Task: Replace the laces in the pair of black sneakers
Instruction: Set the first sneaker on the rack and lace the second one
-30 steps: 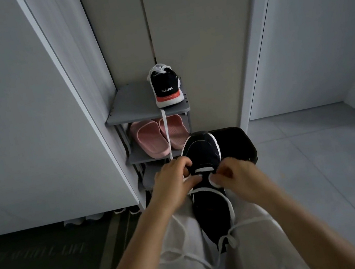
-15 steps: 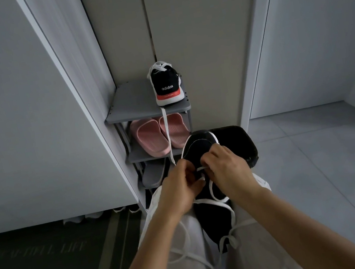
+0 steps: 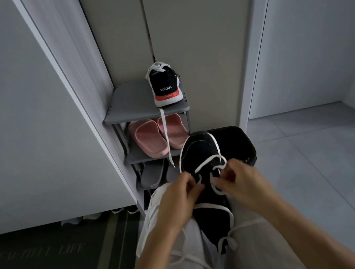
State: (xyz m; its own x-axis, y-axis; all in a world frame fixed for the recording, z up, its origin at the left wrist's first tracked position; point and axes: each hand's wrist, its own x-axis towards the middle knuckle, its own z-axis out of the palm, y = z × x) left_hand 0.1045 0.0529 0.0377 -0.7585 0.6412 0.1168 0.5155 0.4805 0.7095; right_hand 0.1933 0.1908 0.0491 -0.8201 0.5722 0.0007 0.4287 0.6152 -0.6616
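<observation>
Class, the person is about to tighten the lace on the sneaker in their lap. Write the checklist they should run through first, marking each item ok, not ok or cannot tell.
1. Sneaker steady on the lap, toe pointing away: ok.
2. Left hand pinches the white lace: ok.
3. Right hand pinches the lace's other side: ok.
4. Lace seated in the correct eyelets: cannot tell, fingers hide them.
5. Loose tails on the lap untangled: cannot tell.
6. Second sneaker on the shelf tidily laced: not ok, a lace end dangles past the edge.
</observation>
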